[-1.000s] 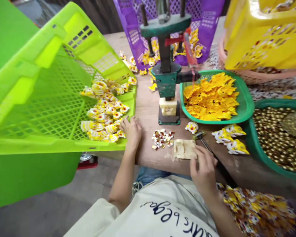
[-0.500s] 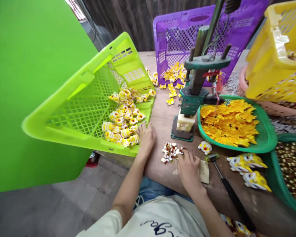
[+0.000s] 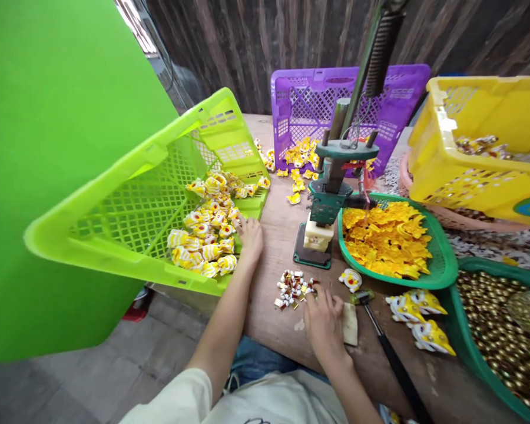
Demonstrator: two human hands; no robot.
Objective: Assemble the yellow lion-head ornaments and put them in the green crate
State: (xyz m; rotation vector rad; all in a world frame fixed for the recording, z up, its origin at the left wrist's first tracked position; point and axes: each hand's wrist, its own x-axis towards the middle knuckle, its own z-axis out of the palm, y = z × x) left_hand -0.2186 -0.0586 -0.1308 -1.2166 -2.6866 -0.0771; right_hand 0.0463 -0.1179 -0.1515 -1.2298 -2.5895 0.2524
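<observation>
My left hand [image 3: 251, 240] is at the open side of a tipped lime-green basket [image 3: 128, 227]. Its fingers are stretched out and apart, fingertips against the heap of yellow-and-white striped pieces with red dots [image 3: 203, 227]; I see nothing gripped. My right hand [image 3: 323, 321] lies low over the table, fingers spread and bent, fingertips touching the edge of a pile of small white, red and gold parts [image 3: 290, 287]. A flat pale block [image 3: 350, 324] lies beside it, partly under the hand. One striped round piece [image 3: 350, 280] rests just beyond.
A green hand press [image 3: 329, 203] with a cream block [image 3: 318, 234] stands ahead. Rightward are a green basket of yellow pieces [image 3: 386, 241], a hammer [image 3: 395, 359], yellow-white pieces [image 3: 424, 321], a tub of gold beads [image 3: 499, 330] and a yellow crate [image 3: 481, 176]. A purple crate [image 3: 309, 75] stands behind.
My left hand has moved forward from the basket's near edge, up along the heap. My right hand stays by the small parts. The view has tilted up and shifted right.
</observation>
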